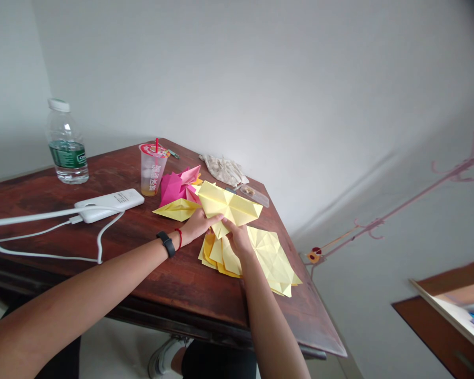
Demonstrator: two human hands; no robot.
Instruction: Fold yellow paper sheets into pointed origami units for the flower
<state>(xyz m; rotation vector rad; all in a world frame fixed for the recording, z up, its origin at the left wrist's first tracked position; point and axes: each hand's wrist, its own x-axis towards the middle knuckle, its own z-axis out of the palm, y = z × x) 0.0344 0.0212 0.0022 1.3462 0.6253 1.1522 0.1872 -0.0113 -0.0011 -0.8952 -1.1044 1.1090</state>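
Observation:
A creased sheet of pale yellow origami paper point(231, 204) is pinched between my two hands above the table. My left hand point(197, 225) grips its lower left part, with the thumb lying on the paper's face. My right hand point(240, 239) holds the lower edge close beside it, thumb up. Below and to the right lies a stack of creased yellow paper sheets point(276, 258), some deeper yellow. Left of the held sheet are folded pink paper pieces point(171, 188) and a folded yellow piece point(177, 210). The fingers behind the paper are hidden.
On the dark wooden table point(142, 273) stand a water bottle point(68, 145) and a drink cup point(153, 171) with a red straw. A white power bank point(110, 204) trails a white cable point(47, 216). A crumpled cloth point(223, 169) and a clear plastic box point(256, 196) lie toward the wall.

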